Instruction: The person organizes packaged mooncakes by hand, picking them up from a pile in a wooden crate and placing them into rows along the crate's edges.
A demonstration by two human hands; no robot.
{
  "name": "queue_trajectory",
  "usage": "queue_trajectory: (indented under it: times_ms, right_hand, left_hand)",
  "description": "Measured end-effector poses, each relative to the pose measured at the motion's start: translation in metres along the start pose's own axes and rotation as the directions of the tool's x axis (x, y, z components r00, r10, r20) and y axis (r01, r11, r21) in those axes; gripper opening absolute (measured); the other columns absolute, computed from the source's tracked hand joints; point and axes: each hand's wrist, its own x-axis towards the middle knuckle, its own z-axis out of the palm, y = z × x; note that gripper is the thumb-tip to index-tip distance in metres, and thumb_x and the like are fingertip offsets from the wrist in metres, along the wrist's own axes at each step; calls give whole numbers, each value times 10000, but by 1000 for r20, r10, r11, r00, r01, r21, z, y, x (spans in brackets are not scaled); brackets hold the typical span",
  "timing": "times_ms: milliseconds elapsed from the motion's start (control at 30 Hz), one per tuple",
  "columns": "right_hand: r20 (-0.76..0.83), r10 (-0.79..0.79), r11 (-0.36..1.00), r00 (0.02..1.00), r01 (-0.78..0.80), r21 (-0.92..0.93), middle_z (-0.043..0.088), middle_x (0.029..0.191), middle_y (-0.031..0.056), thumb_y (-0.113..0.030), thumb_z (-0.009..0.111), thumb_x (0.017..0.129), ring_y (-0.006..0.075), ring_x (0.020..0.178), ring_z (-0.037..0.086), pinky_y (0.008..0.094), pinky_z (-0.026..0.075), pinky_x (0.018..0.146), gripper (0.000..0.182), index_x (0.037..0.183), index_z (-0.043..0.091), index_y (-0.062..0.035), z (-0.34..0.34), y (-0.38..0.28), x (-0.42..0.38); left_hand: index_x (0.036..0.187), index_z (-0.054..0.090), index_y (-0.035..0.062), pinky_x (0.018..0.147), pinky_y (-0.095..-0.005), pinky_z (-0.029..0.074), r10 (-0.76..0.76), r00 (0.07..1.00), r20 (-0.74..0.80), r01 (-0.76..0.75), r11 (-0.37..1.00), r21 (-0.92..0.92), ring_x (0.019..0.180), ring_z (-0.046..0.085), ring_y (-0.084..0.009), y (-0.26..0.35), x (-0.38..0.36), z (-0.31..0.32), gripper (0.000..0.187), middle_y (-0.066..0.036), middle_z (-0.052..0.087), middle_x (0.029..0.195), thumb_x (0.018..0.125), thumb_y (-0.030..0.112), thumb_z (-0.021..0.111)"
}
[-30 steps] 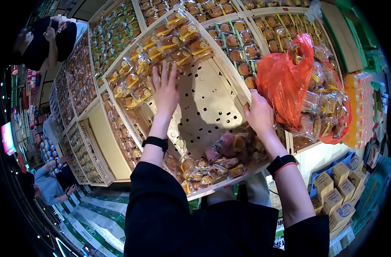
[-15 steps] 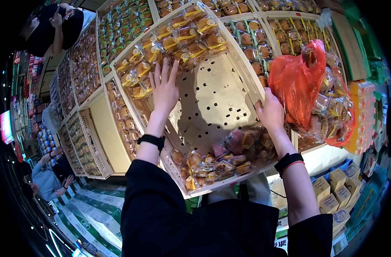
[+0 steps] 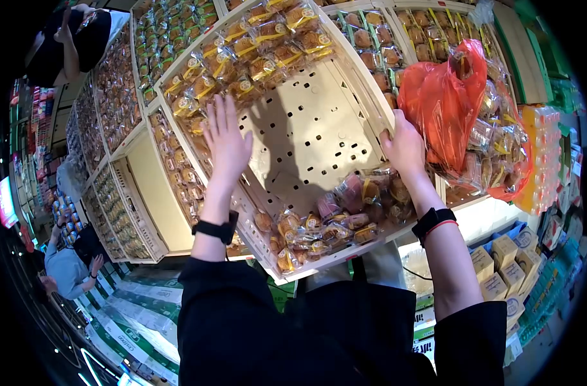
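A cream crate (image 3: 325, 132) with a perforated floor is tilted in front of me. Wrapped buns (image 3: 245, 48) with yellow bands fill its far end in rows; loose wrapped pastries (image 3: 329, 235) are heaped at its near end. My left hand (image 3: 229, 143) is spread over the crate's left side, fingertips close to the nearest row of buns, holding nothing. On the right rim, my right hand (image 3: 406, 145) is closed around the crate's edge. Beside that hand rests a red plastic bag (image 3: 441, 116) with wrapped pastries in and around it.
More trays of wrapped buns (image 3: 116, 96) surround the crate at left and behind. A wooden tray (image 3: 158, 193) with a bare floor lies at left. Small cartons (image 3: 509, 273) stand at lower right, green-and-white boxes (image 3: 139, 315) at lower left. Another person (image 3: 74, 257) is at far left.
My left hand has drawn back slightly toward me and left, away from the middle of the bun rows. My right hand keeps hold of the rim. The view has shifted a little.
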Motion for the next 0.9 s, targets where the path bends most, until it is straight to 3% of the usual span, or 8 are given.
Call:
queue_trajectory:
  times_ms: [133,200,333,500,667,733,867,900]
  right_hand:
    - [10,13,1000,1000,-14,6,625,885,190,-140,635,769,363,867,609,473,491,720,327,1039,485,-32,-1,0,-1]
    - [12,19,1000,1000,-19,3,627,885,190,-144,633,773,362,866,611,471,493,721,323,1037,484,-32,-1,0,0]
    - [24,17,1000,1000,-17,12,631,887,186,-158,628,784,359,866,615,471,496,722,316,1033,482,-30,2,3,1]
    - [16,8,1000,1000,-8,17,632,901,186,-153,621,778,353,879,617,465,501,739,298,1007,477,-29,2,3,1]
    - [53,44,999,998,-45,19,627,902,175,-147,612,782,346,893,615,469,501,742,284,998,468,-32,0,3,-2]
    - [54,40,999,998,-41,18,626,898,170,-148,615,782,345,894,614,471,500,746,287,1000,469,-34,-2,3,0]
    - [64,49,998,997,-51,36,627,905,168,-154,625,780,345,896,613,474,499,750,295,1003,469,-38,-1,4,1]
    - [66,62,998,996,-64,18,627,905,169,-157,628,780,344,897,613,474,499,750,298,1004,471,-40,-3,3,0]
  left_hand:
    - [1373,347,40,1026,-421,371,263,890,371,-55,872,-486,1239,425,-360,69,-51,-14,665,-216,394,1363,790,153,645]
    - [1325,398,30,1018,-426,380,434,784,444,-113,803,-585,1221,445,-353,102,-81,-3,619,-203,425,1334,774,139,657]
    - [1288,427,14,993,-411,408,527,809,261,-220,683,-697,1193,459,-342,158,-104,9,605,-173,455,1292,739,109,665]
    - [1307,454,88,927,-391,421,461,841,281,-297,829,-473,1166,448,-302,190,-94,21,739,-116,429,1343,626,157,733]
    - [1270,540,201,924,-411,412,618,765,182,-460,722,-517,1134,446,-261,184,-85,36,661,-20,398,1410,635,194,721]
    - [1245,569,209,923,-371,413,769,618,166,-596,596,-538,1111,454,-246,182,-78,35,598,9,392,1421,660,188,693]
    - [1185,592,182,840,-318,433,750,625,216,-623,647,-440,1023,485,-190,181,-63,36,472,42,480,1298,715,149,627]
    - [1141,598,159,792,-325,441,757,644,106,-676,629,-385,970,498,-174,179,-58,39,418,31,527,1202,725,133,614]
